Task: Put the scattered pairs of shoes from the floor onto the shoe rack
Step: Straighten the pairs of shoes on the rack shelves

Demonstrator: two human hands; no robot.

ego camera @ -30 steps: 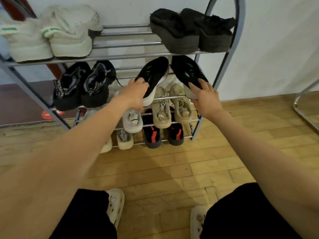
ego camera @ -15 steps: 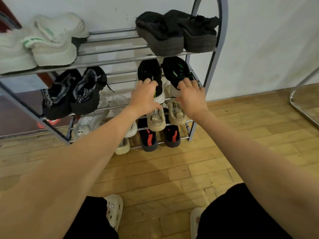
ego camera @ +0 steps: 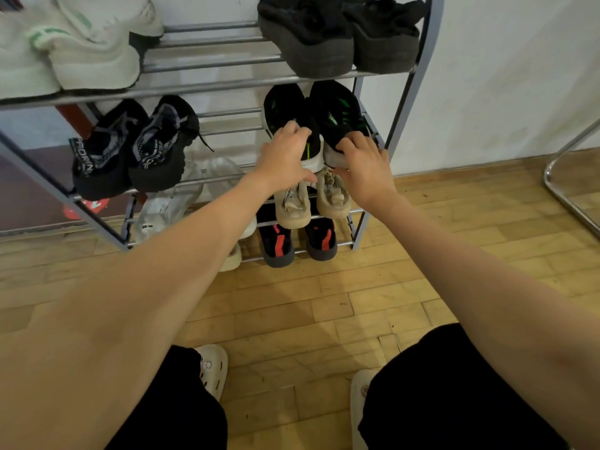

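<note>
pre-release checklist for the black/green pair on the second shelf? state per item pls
1. Left hand on the left black-green shoe, at its heel: ok.
2. Right hand on the right black-green shoe, at its heel: ok.
3. Both shoes side by side, toes toward the wall: ok.
4. Heels fully seated on the second shelf's front bar: cannot tell, the hands cover them.
5. Clear of the black-grey pair to the left: ok, a gap shows.
6. Floor in front of the shoe rack free of loose shoes: ok within view.
</note>
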